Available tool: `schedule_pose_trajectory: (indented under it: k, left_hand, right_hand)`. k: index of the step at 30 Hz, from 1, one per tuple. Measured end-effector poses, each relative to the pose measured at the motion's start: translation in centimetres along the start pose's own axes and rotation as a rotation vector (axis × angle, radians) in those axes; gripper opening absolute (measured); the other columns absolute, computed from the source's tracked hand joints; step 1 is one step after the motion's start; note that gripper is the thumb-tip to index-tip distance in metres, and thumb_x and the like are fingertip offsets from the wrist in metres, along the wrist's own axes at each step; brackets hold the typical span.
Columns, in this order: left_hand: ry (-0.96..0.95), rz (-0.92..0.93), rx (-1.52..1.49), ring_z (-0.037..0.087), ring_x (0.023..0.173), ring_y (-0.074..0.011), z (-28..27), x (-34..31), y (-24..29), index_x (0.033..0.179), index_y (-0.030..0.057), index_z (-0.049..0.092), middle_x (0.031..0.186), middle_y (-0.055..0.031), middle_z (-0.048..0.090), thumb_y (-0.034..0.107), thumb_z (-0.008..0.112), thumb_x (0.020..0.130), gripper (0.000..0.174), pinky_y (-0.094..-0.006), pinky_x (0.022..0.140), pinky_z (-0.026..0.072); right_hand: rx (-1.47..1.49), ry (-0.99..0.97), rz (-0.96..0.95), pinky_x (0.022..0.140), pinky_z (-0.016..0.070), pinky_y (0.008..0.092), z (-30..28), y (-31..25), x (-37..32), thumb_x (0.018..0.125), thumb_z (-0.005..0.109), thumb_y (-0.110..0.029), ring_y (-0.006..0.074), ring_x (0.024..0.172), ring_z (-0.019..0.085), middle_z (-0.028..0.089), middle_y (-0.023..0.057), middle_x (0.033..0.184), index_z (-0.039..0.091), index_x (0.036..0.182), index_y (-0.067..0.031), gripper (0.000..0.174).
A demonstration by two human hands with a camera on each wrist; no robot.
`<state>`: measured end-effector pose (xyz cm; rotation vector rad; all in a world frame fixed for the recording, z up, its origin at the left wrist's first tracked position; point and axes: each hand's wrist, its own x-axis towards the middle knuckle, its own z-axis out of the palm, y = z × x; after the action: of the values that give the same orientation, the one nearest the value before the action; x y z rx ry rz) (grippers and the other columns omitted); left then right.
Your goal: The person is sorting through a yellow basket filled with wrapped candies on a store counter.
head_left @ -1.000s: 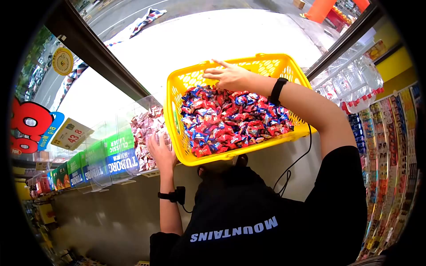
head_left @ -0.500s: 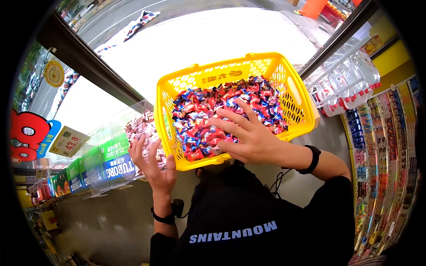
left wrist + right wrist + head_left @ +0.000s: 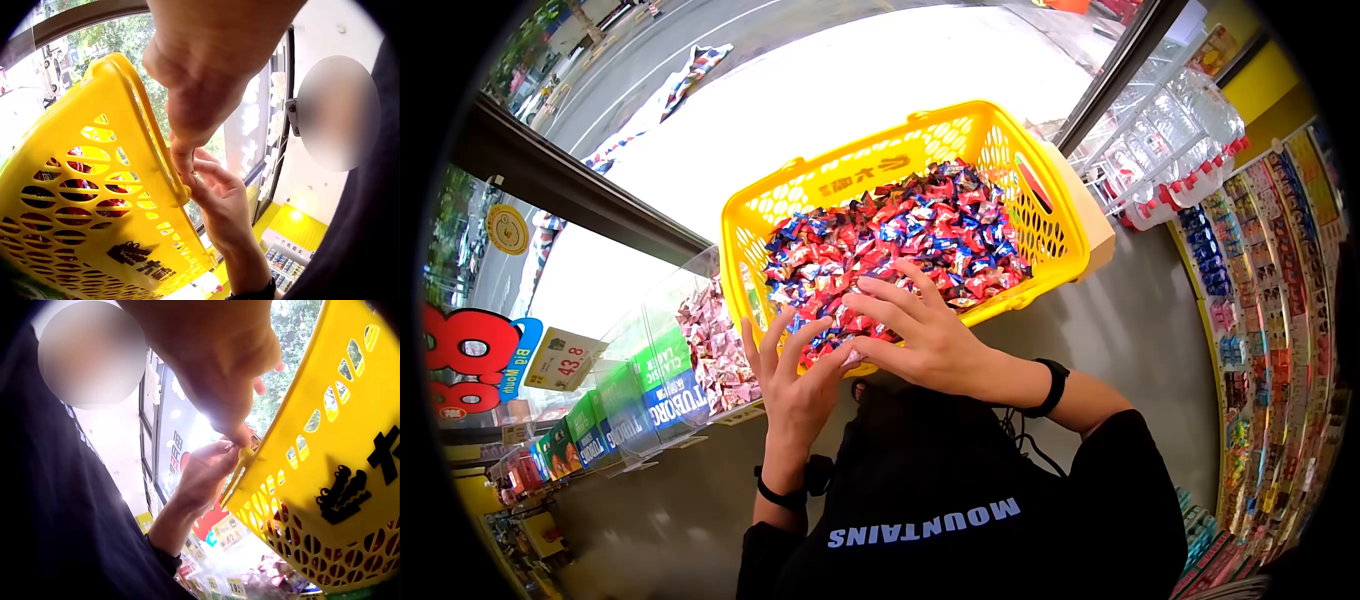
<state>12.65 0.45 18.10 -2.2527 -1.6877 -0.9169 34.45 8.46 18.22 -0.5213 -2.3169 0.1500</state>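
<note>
A yellow basket [image 3: 1072, 262] holds a heap of red and blue wrapped sweets [image 3: 900, 225]. Over its near left corner the left hand [image 3: 797, 390] and the right hand [image 3: 935, 340] meet at thumb and fingertips, pinching a small pinkish wrapped sweet [image 3: 853, 356]; its outline is partly covered. The other fingers of both hands are spread. In the left wrist view the right hand [image 3: 219, 194] touches the left hand [image 3: 200, 75] beside the basket's side [image 3: 119, 244]. The right wrist view shows the left hand [image 3: 200, 478] under the right hand [image 3: 212, 369], near the rim.
Left of the basket stand a clear bin of pink wrapped sweets [image 3: 712, 350] and green and blue drink cartons [image 3: 670, 385]. A cardboard box [image 3: 1090, 215] is behind the basket's right end. Bottled water [image 3: 1170, 140] and packed shelves [image 3: 1270, 320] line the right.
The right hand has moved from the basket's far side, over the sweets, to the near left corner. The left hand has moved right to meet it. The basket appears lower and further left.
</note>
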Motion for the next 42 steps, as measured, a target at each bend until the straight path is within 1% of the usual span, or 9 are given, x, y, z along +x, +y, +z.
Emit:
schedule_pose_trajectory:
  k: [7,10,16,20,23,27,31,35,42]
  left_hand:
    - [-0.007,-0.063,0.035,0.054,0.140,-0.0294,-0.5,-0.8,-0.1,0.102,0.0334,0.082,0.130,0.0066,0.069,0.030,0.092,0.079,0.026,-0.0668,0.128,0.0250]
    - [-0.023,-0.049,0.042,0.053,0.139,-0.0312,-0.7,-1.3,-0.5,0.104,0.0301,0.085,0.131,0.0020,0.069,0.029,0.092,0.075,0.030,-0.0653,0.128,0.0265]
    - [0.076,-0.067,0.098,0.054,0.138,-0.0292,-1.0,-3.1,-2.0,0.109,0.0300,0.083,0.128,0.0044,0.069,0.026,0.091,0.080,0.030,-0.0625,0.126,0.0319]
    - [0.244,-0.212,0.094,0.055,0.137,-0.0350,-1.2,-5.3,-5.9,0.106,0.0100,0.083,0.127,-0.0078,0.069,0.011,0.082,0.093,0.013,-0.0553,0.122,0.0386]
    - [0.354,-0.455,0.085,0.056,0.136,-0.0368,0.8,-9.4,-10.2,0.105,0.0041,0.078,0.128,-0.0111,0.068,0.008,0.078,0.097,0.009,-0.0522,0.118,0.0429]
    - [0.203,-0.504,0.126,0.055,0.135,-0.0382,3.2,-14.0,-14.4,0.103,0.0035,0.076,0.135,-0.0121,0.065,0.008,0.079,0.093,0.012,-0.0533,0.116,0.0418]
    - [-0.092,-0.469,0.294,0.049,0.141,-0.0402,4.7,-14.5,-14.8,0.112,0.0087,0.075,0.143,-0.0142,0.060,0.009,0.082,0.084,0.029,-0.0559,0.120,0.0366]
    - [-0.104,-0.500,0.287,0.049,0.141,-0.0405,4.9,-13.5,-14.9,0.119,0.0124,0.073,0.145,-0.0155,0.058,0.012,0.083,0.081,0.040,-0.0567,0.120,0.0360]
    - [-0.025,-0.561,0.209,0.053,0.140,-0.0407,-0.4,-7.9,-14.0,0.136,0.0107,0.069,0.151,-0.0199,0.057,0.021,0.078,0.097,0.041,-0.0506,0.118,0.0419]
  right_hand:
    - [0.026,-0.027,0.000,0.123,0.0337,0.0628,0.8,-0.2,0.6,0.093,0.074,-0.021,0.0299,0.142,0.056,0.065,0.0089,0.146,0.075,0.102,-0.0121,0.013]
    - [0.041,-0.033,-0.017,0.123,0.0349,0.0610,1.5,0.0,0.7,0.093,0.074,-0.021,0.0296,0.141,0.056,0.065,0.0086,0.145,0.075,0.098,-0.0120,0.011]
    - [0.104,0.013,-0.022,0.121,0.0404,0.0581,2.6,0.0,1.4,0.091,0.076,-0.020,0.0309,0.138,0.058,0.066,0.0115,0.141,0.073,0.098,-0.0109,0.012]
    - [0.089,0.007,0.022,0.120,0.0410,0.0585,2.4,0.2,1.2,0.089,0.080,-0.019,0.0318,0.137,0.059,0.064,0.0126,0.140,0.073,0.103,-0.0113,0.018]
    - [0.062,0.021,0.040,0.120,0.0394,0.0588,1.9,0.3,0.9,0.087,0.080,-0.019,0.0305,0.136,0.059,0.065,0.0128,0.137,0.070,0.101,-0.0096,0.020]
    - [0.025,0.022,0.096,0.120,0.0385,0.0607,0.3,0.9,-0.3,0.088,0.081,-0.020,0.0317,0.135,0.059,0.065,0.0132,0.137,0.071,0.107,-0.0113,0.023]
    - [-0.072,0.002,0.150,0.120,0.0385,0.0608,-2.5,2.6,-1.1,0.087,0.082,-0.018,0.0334,0.134,0.059,0.065,0.0138,0.137,0.072,0.107,-0.0110,0.024]
    - [-0.131,0.057,0.226,0.120,0.0387,0.0598,-4.3,4.3,-2.3,0.085,0.083,-0.014,0.0342,0.134,0.060,0.065,0.0142,0.138,0.074,0.109,-0.0107,0.025]
    - [-0.312,0.120,0.298,0.120,0.0394,0.0584,-7.1,6.1,-3.1,0.085,0.082,-0.009,0.0354,0.134,0.061,0.066,0.0134,0.140,0.076,0.110,-0.0108,0.025]
